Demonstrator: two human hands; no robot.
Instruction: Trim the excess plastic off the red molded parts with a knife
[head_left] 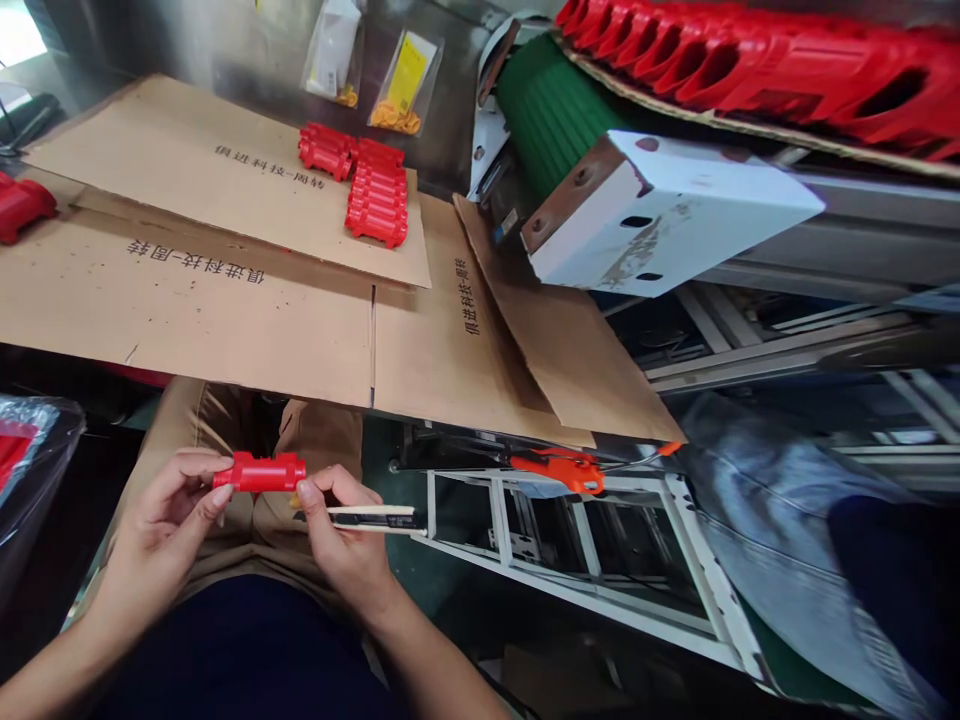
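Head view: left hand [169, 515] pinches a red plastic part [260, 472] by its left end, above the lap; right hand [341, 530] touches the part's other end while gripping a utility knife [373, 518]. Risk: the blade sits close to the fingers; a slip could likely nick skin or gouge the part.

Red part [260, 472]: its left end is covered by the left hand [161, 530] fingertips. Knife [371, 518]: handle hidden inside the right hand [341, 540]. Red piece [22, 205] at 9 o'clock is cut by the frame edge. Bag labels [409, 75] at 12 o'clock are too small to read. Both forearms leave the frame at 6 o'clock.
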